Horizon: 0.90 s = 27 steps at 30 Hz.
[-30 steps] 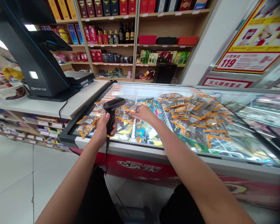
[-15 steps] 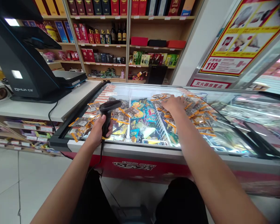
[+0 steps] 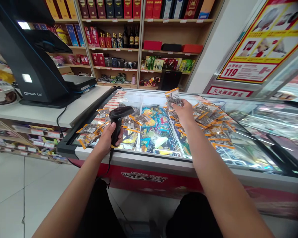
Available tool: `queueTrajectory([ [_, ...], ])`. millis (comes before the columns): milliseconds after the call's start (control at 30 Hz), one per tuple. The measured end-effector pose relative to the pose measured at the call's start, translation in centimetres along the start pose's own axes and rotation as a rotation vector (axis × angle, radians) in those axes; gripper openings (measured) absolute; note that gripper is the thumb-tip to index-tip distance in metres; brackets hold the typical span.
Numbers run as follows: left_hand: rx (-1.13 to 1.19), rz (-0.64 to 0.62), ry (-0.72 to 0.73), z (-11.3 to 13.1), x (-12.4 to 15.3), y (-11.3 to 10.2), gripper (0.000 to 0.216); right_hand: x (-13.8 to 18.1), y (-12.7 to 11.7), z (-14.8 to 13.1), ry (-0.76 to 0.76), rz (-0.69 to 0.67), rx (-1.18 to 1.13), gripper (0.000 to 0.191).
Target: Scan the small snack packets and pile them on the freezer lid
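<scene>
The right hand is clamped on one orange-edged packet. It is held upright just above the middle of the frame, long axis vertical, clear of the heap of packets on the glass freezer lid. The left hand is wrapped round the handle of a black barcode scanner, lower and left of centre. The packet lies up and right of the scanner's head, well apart.
</scene>
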<state>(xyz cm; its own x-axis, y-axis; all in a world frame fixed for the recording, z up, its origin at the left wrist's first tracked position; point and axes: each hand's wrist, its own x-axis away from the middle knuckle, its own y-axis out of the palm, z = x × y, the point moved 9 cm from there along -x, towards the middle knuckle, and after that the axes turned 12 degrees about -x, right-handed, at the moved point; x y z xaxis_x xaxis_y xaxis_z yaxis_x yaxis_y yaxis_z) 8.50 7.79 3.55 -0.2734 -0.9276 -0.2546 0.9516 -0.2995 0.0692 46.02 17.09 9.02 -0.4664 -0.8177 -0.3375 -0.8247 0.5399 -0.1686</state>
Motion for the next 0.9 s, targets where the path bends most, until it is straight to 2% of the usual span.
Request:
queueTrajectory([
  [100, 0.018, -0.022, 0.015, -0.2, 0.0, 0.1, 0.064, 2.1, 3.4, 0.5, 0.211, -0.174, -0.429, 0.023],
  [167, 0.013, -0.054, 0.018, -0.4, 0.1, 0.3, 0.061, 3.8, 5.6, 0.2, 0.326, -0.287, -0.604, 0.026],
  [267, 0.002, -0.153, 0.001, -0.8, 0.4, 1.1, 0.058, 5.9, 7.5, -0.2, 0.396, -0.362, -0.622, 0.021],
  [433, -0.038, -0.335, -0.048, -1.1, 1.1, 2.7, 0.057, 8.2, 10.4, -1.0, 0.400, -0.492, -0.714, 0.008],
  [567, -0.032, -0.366, -0.025, -0.8, 1.2, 2.9, 0.056, 9.5, 12.0, -1.0, 0.418, -0.542, -0.754, 0.007],
  [700, -0.029, -0.404, -0.033, -1.0, 1.3, 3.2, 0.056, 10.2, 12.8, -1.0, 0.433, -0.574, -0.742, 0.014],
  [900, -0.045, -0.411, -0.060, -1.3, 1.4, 3.2, 0.056, 10.3, 13.1, -0.9, 0.424, -0.597, -0.719, 0.019],
])
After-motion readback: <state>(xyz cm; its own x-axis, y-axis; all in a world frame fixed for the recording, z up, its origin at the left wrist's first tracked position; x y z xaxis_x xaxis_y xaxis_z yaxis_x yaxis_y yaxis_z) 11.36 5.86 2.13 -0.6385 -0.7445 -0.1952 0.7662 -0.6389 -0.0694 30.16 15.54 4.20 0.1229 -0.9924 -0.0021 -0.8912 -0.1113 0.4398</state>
